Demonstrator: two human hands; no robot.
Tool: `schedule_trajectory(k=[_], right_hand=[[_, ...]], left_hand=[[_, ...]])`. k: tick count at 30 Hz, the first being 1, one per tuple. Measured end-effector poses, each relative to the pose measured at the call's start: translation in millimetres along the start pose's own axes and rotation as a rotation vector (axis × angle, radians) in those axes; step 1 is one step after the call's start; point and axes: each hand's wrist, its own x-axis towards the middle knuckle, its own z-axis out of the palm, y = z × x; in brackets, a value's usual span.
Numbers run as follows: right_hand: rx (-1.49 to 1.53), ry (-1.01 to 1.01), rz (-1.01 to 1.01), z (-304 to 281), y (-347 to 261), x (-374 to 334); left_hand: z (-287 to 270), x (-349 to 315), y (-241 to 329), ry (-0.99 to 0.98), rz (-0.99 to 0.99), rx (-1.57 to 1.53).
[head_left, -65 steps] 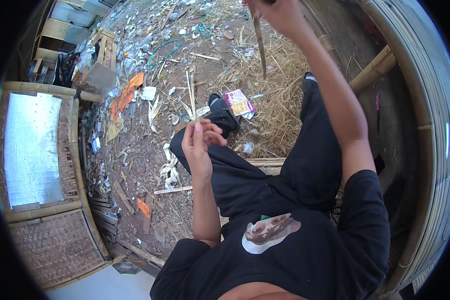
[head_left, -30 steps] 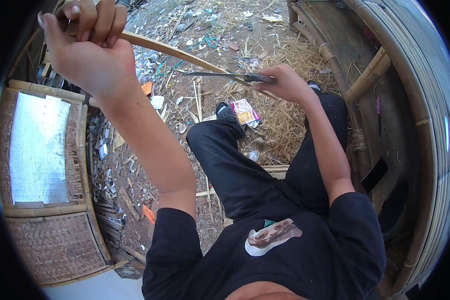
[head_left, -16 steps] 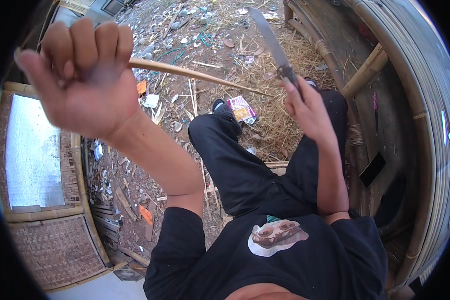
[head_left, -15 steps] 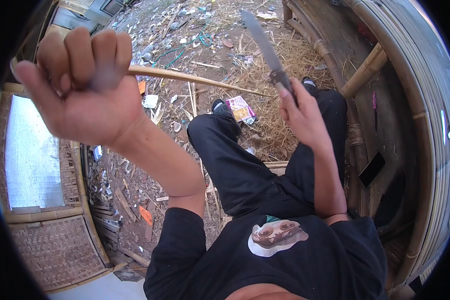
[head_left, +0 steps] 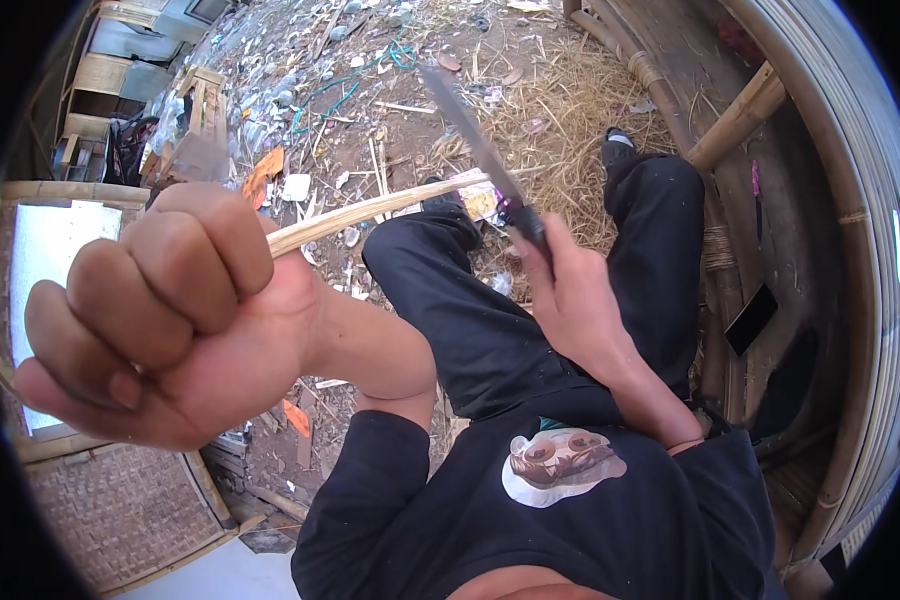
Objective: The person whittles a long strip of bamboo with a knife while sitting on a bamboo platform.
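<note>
My left hand point(head_left: 170, 310) is raised close to the camera, its fingers wrapped in a fist around a thin, pale split bamboo strip point(head_left: 370, 208). From the fist the strip runs right, bowed slightly upward, toward the knife. My right hand point(head_left: 575, 295) grips the dark handle of a long knife point(head_left: 470, 135), whose grey blade points up and to the left. The blade crosses the strip's far end above my legs; whether they touch I cannot tell. Most of the strip's near end is hidden inside my left fist.
Straw point(head_left: 560, 110) and scattered litter cover the dirt ground ahead. On the right runs a bamboo bench point(head_left: 770, 240) with a black phone point(head_left: 751, 320) on it. Woven bamboo panels point(head_left: 120, 510) stand at the left. A printed packet point(head_left: 482, 200) lies near my feet.
My left hand has come down and nearer the camera with the strip. My right hand has shifted left and lower, bringing the blade across the strip's far part.
</note>
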Motion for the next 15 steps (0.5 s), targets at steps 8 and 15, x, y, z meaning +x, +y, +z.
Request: schedule_trajectory(k=[8,15], right_hand=[[-0.149,-0.01,0.034,11.8,8.8,5.5],[0.089,0.381,-0.234,-5.7,-24.5,-1.7]], left_hand=[[4.4,-4.5,-3.9,0.04,0.03,0.067],[13.4,-4.8,-8.5,0.06,0.019,0.023]])
